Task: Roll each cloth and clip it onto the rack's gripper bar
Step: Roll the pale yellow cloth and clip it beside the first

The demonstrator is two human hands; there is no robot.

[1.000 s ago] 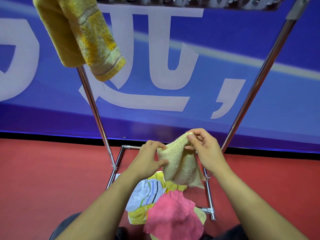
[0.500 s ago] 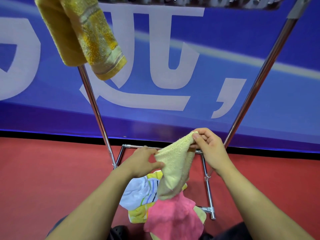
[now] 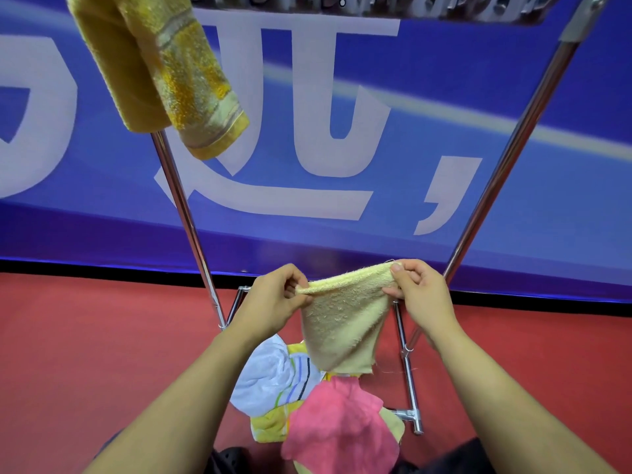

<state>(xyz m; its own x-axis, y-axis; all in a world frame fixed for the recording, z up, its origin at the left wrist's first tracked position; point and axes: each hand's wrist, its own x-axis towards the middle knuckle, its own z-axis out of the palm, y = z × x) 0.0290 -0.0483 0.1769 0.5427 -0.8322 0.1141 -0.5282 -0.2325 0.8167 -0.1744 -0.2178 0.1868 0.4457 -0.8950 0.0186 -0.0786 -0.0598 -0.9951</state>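
Now spread wide, pale cloth — both hands pinch corners; gripper bar cropped.

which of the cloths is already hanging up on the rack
The golden yellow towel, hanging from the gripper bar at upper left. The pale yellow cloth is held in both hands; the others lie piled below.

pale yellow cloth hangs unrolled, top edge stretched.

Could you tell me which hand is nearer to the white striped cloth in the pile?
Left. The left hand is just above the white striped cloth; the right hand is farther off to its right.
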